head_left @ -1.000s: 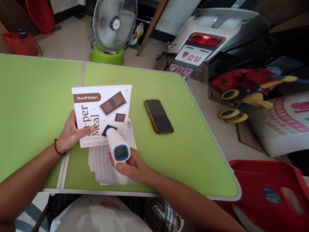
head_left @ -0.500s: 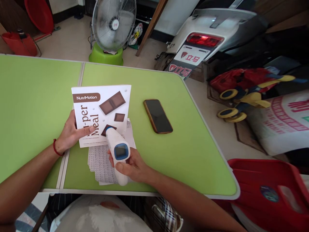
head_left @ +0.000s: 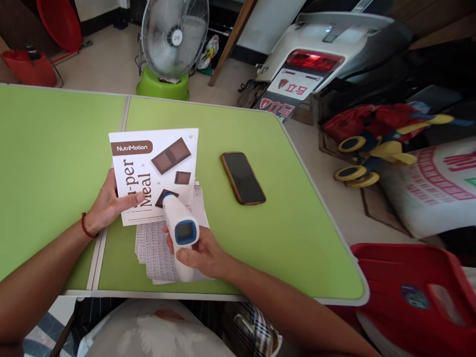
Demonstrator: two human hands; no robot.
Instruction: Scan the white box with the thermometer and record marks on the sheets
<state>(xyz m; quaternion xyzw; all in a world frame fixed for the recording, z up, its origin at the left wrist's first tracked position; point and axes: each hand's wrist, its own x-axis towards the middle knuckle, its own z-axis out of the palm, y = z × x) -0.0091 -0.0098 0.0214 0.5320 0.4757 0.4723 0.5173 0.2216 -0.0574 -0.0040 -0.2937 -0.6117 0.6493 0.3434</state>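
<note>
Box point(head_left: 158, 173), over papers point(head_left: 154, 248), gripped in our left hand point(head_left: 106, 206); thermometer point(head_left: 176, 210) grasped in our right hand point(head_left: 208, 255), aimed at box front (contact hard to tell). We should hold both steady, aim square.

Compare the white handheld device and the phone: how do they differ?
The white handheld device is gripped in the right hand, while the phone lies untouched on the green table. The device has a white body and a blue-rimmed screen; the phone has a brownish case. The device's screen fills only a small part of it; the phone's fills most of its face. Both screens look dark.
</note>
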